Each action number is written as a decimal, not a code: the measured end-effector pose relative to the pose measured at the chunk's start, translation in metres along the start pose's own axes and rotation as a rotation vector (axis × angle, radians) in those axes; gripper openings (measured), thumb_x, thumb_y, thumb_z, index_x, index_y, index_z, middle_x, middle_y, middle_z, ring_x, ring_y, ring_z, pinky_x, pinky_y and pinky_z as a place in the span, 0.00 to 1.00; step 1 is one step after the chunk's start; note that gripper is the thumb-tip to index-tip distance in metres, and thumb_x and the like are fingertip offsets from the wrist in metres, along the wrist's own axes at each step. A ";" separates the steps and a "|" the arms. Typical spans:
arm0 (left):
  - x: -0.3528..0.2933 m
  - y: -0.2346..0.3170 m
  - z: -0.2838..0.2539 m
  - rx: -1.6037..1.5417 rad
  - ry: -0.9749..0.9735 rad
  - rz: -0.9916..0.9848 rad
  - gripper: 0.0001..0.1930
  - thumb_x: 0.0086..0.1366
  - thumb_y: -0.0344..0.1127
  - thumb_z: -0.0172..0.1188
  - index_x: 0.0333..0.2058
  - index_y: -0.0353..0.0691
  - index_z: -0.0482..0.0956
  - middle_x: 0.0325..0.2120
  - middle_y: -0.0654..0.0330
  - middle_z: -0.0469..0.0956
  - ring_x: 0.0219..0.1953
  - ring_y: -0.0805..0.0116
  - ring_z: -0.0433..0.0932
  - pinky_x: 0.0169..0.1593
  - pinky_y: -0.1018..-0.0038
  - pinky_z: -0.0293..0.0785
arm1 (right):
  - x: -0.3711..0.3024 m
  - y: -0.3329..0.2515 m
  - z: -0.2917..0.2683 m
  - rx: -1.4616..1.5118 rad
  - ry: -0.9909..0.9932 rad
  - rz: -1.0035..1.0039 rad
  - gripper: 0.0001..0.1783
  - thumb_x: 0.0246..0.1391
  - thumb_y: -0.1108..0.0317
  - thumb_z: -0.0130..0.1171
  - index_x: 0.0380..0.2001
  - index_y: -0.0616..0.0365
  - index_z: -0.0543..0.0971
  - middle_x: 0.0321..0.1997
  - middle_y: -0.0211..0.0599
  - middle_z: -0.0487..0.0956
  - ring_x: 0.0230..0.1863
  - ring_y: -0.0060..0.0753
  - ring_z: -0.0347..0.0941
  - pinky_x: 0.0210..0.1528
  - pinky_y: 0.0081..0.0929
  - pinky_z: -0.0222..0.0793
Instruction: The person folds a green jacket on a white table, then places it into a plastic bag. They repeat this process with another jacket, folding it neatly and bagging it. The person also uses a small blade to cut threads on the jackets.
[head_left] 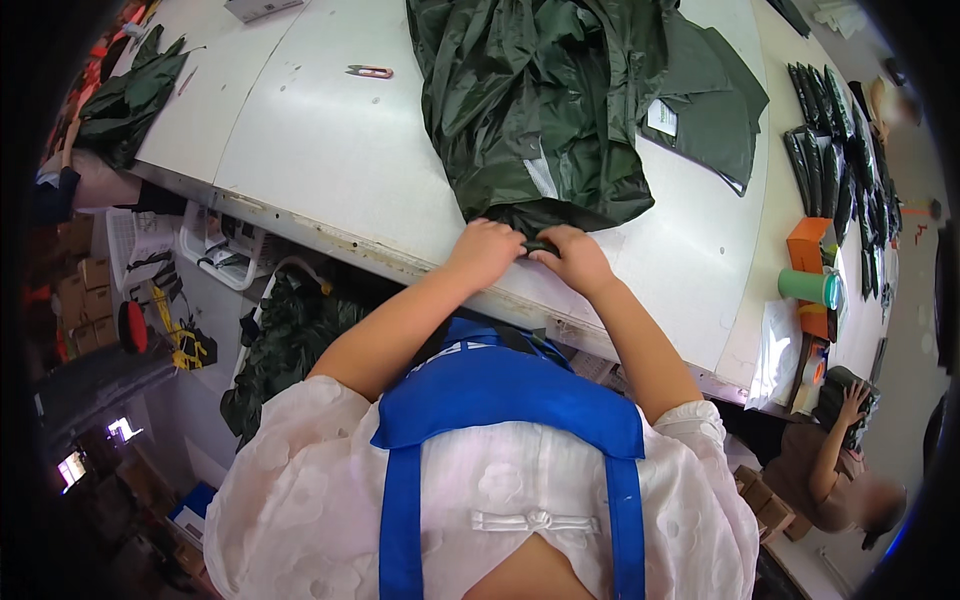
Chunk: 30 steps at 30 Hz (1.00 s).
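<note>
A dark green, shiny garment (510, 110) lies spread and crumpled on the white table, its near edge close to the table's front. My left hand (486, 250) is closed on that near edge. Close beside it, my right hand (572, 256) pinches the same edge, with a small dark fold of fabric between the two hands. A whitish mesh patch (541, 172) shows inside the garment's opening. Behind it on the right lies a flat folded dark green piece (700, 110) with a white label (661, 117).
Thread snips (370, 72) lie left of the garment. On the right stand a green cylindrical container (808, 288), an orange box (810, 240) and stacked dark packets (825, 140). Below the table, dark fabric (295, 340) fills a bin. People work at the far left and lower right.
</note>
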<state>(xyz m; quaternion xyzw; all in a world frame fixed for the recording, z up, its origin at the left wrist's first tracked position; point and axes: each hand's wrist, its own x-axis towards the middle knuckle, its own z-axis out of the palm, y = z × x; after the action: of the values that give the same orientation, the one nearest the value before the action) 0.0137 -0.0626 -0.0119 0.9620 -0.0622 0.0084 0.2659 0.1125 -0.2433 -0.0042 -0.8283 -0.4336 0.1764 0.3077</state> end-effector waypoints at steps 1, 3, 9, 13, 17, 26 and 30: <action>0.003 -0.004 -0.001 -0.124 0.034 -0.073 0.09 0.60 0.40 0.56 0.36 0.44 0.75 0.28 0.57 0.79 0.34 0.54 0.77 0.43 0.57 0.66 | 0.001 -0.001 0.000 -0.052 0.015 -0.037 0.15 0.43 0.64 0.65 0.35 0.57 0.80 0.33 0.38 0.76 0.37 0.44 0.72 0.41 0.38 0.68; 0.013 -0.001 -0.013 -0.107 -0.128 -0.233 0.07 0.61 0.40 0.55 0.34 0.45 0.75 0.27 0.58 0.79 0.33 0.55 0.77 0.43 0.57 0.66 | -0.002 -0.003 -0.002 -0.156 0.044 -0.108 0.14 0.45 0.62 0.64 0.35 0.58 0.79 0.33 0.39 0.76 0.37 0.44 0.72 0.41 0.38 0.67; 0.004 0.001 -0.012 -0.025 0.009 -0.164 0.07 0.60 0.38 0.57 0.35 0.44 0.75 0.36 0.58 0.78 0.41 0.52 0.75 0.42 0.57 0.68 | 0.004 0.004 0.004 -0.108 -0.040 0.075 0.16 0.51 0.60 0.60 0.39 0.60 0.76 0.35 0.45 0.78 0.40 0.49 0.74 0.43 0.40 0.68; 0.000 -0.022 -0.009 0.005 0.002 -0.001 0.10 0.59 0.37 0.57 0.39 0.45 0.76 0.37 0.58 0.76 0.44 0.52 0.74 0.41 0.58 0.71 | 0.007 -0.001 0.004 -0.107 -0.030 0.143 0.20 0.54 0.62 0.57 0.45 0.65 0.72 0.38 0.53 0.77 0.43 0.53 0.73 0.45 0.44 0.68; 0.012 -0.024 -0.005 -0.084 0.014 -0.124 0.10 0.60 0.35 0.55 0.41 0.45 0.74 0.34 0.58 0.75 0.42 0.54 0.74 0.40 0.58 0.71 | 0.014 0.018 0.005 -0.053 0.130 0.185 0.21 0.55 0.67 0.54 0.49 0.68 0.68 0.44 0.59 0.74 0.44 0.58 0.72 0.48 0.45 0.68; 0.023 -0.006 -0.011 0.153 0.039 -0.188 0.11 0.58 0.31 0.50 0.40 0.45 0.72 0.42 0.58 0.72 0.43 0.53 0.74 0.39 0.58 0.72 | 0.010 0.014 0.007 -0.366 0.178 -0.064 0.23 0.50 0.71 0.56 0.51 0.63 0.70 0.54 0.53 0.68 0.56 0.56 0.63 0.59 0.40 0.62; 0.014 -0.024 0.005 0.074 0.162 -0.224 0.12 0.57 0.32 0.55 0.41 0.46 0.74 0.47 0.58 0.72 0.47 0.52 0.73 0.43 0.58 0.71 | 0.008 -0.011 -0.007 -0.277 0.110 -0.107 0.17 0.50 0.68 0.58 0.44 0.59 0.76 0.52 0.47 0.69 0.54 0.52 0.64 0.58 0.39 0.61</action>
<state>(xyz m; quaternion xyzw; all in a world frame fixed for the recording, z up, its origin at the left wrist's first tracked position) 0.0309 -0.0461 -0.0279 0.9682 0.0677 0.0588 0.2337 0.1143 -0.2346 0.0084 -0.8470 -0.4798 0.0527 0.2226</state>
